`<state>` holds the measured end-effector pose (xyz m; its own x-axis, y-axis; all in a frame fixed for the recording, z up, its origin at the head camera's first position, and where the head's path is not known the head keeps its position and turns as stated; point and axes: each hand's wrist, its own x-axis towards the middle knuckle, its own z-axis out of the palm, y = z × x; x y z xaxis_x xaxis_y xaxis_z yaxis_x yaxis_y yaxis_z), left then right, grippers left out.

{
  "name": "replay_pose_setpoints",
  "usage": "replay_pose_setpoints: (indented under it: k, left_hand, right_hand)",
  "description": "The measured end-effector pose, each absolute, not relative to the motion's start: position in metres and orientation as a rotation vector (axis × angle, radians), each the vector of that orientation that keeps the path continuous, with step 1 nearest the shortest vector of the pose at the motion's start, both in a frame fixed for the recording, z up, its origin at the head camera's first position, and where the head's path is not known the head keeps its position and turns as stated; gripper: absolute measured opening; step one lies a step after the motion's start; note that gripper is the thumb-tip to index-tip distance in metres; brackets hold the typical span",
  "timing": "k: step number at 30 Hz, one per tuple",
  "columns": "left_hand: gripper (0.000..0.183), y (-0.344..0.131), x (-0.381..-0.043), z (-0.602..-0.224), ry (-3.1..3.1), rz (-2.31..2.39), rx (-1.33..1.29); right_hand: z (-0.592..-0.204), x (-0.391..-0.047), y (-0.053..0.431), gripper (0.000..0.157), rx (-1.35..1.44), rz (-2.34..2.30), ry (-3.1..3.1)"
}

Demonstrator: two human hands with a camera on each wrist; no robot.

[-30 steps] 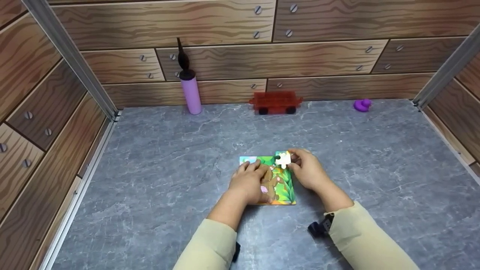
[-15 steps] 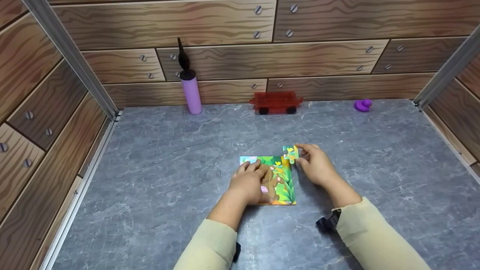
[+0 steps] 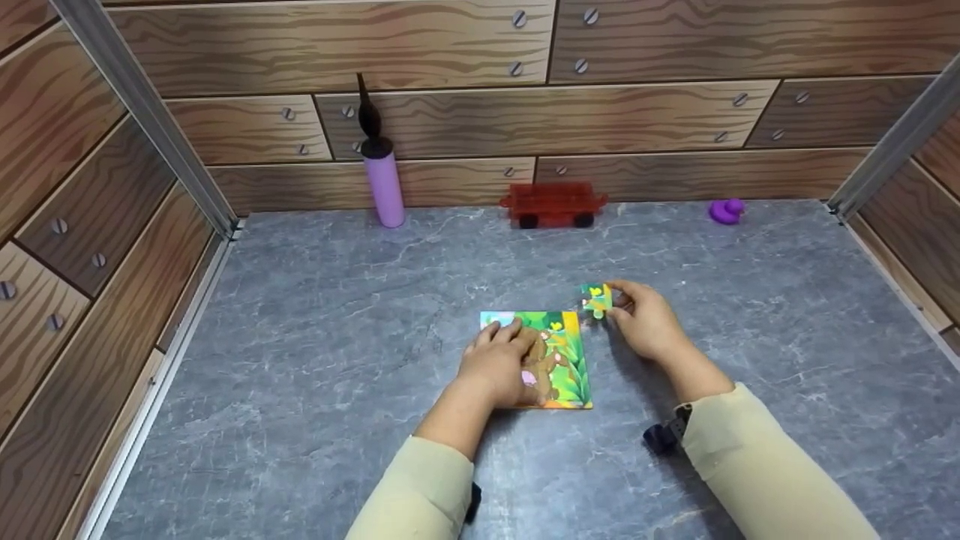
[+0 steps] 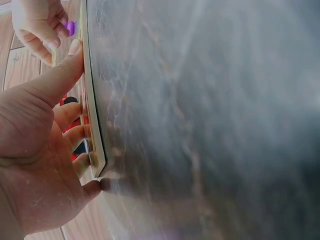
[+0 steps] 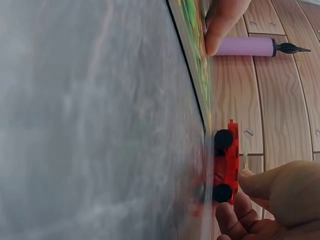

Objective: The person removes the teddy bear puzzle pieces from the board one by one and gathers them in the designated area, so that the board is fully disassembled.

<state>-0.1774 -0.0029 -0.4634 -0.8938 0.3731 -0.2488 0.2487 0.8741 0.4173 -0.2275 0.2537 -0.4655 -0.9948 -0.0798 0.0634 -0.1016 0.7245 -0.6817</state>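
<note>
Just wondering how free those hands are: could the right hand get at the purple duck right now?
Probably yes: nothing visible stands between the right hand and the purple duck, though that hand holds a puzzle piece.

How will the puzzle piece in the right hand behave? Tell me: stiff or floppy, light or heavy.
The puzzle piece is probably stiff: pinched at one edge by the right hand, it shows no visible sag. It is likely light, being small and thin. Its narrow tab may bend if forced.

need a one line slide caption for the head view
Left hand resting on a picture puzzle, right hand pinching a jigsaw piece near the puzzle's far right corner.
</note>
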Motion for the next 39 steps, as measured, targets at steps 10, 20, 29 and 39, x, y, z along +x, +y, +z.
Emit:
replay_pose_setpoints:
  k: [10, 20, 29, 39]
  left_hand:
    - [0.096, -0.002, -0.177, -0.464, 2.71, 0.57, 0.445]
    - [0.097, -0.003, -0.177, -0.464, 2.719, 0.558, 0.453]
    - [0.097, -0.003, -0.177, -0.465, 2.717, 0.565, 0.458]
    - [0.097, -0.003, -0.177, -0.465, 2.72, 0.571, 0.467]
  right_hand:
    - [-0.468, -0.239, 0.26, 0.047, 0.09, 1.13, -2.968]
    - [-0.476, -0.247, 0.262, 0.047, 0.038, 1.148, -3.003]
    - [-0.477, -0.248, 0.266, 0.046, 0.044, 1.164, -3.011]
    - [-0.478, -0.25, 0.265, 0.046, 0.072, 1.164, -2.999]
